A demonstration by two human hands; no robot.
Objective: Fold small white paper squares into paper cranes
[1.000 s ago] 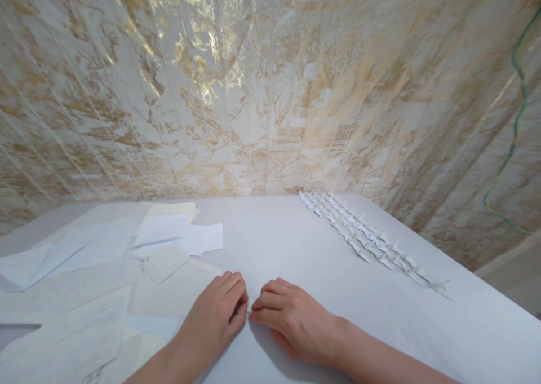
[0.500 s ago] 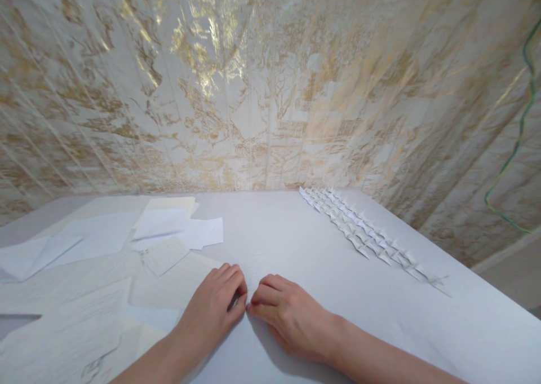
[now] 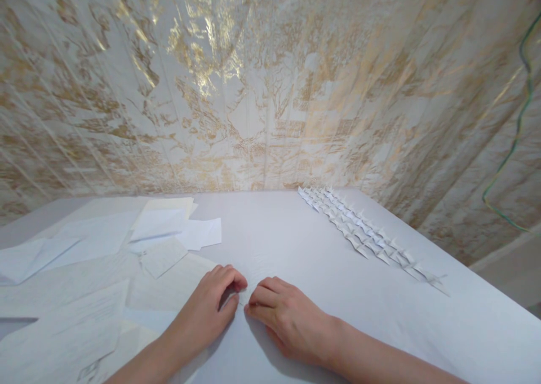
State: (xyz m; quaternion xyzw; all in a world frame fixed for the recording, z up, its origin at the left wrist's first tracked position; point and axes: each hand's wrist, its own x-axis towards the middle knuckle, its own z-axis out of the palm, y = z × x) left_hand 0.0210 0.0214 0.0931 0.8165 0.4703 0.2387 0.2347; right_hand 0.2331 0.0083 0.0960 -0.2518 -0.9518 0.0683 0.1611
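My left hand point(image 3: 215, 298) rests over the white tabletop point(image 3: 270, 243) with its thumb and fingers apart, curved beside a small bit of white paper point(image 3: 243, 298). Just to the right, my right hand point(image 3: 285, 313) is closed in a pinch at that paper. Most of the piece is hidden by the fingers, so its folded shape cannot be made out. Several small folded paper cranes point(image 3: 359, 220) stand in close slanting rows on the right side of the table.
Loose paper sheets point(image 3: 80, 322), some printed, overlap across the left of the table. A small cut sheet point(image 3: 203, 233) lies at their right end. Behind the table rises a gold-patterned curtain point(image 3: 253, 102). A green cord point(image 3: 518, 130) hangs at the far right.
My left thumb has parted from its fingertips and drawn slightly left, away from my right hand. My right hand has barely moved and keeps its pinch.
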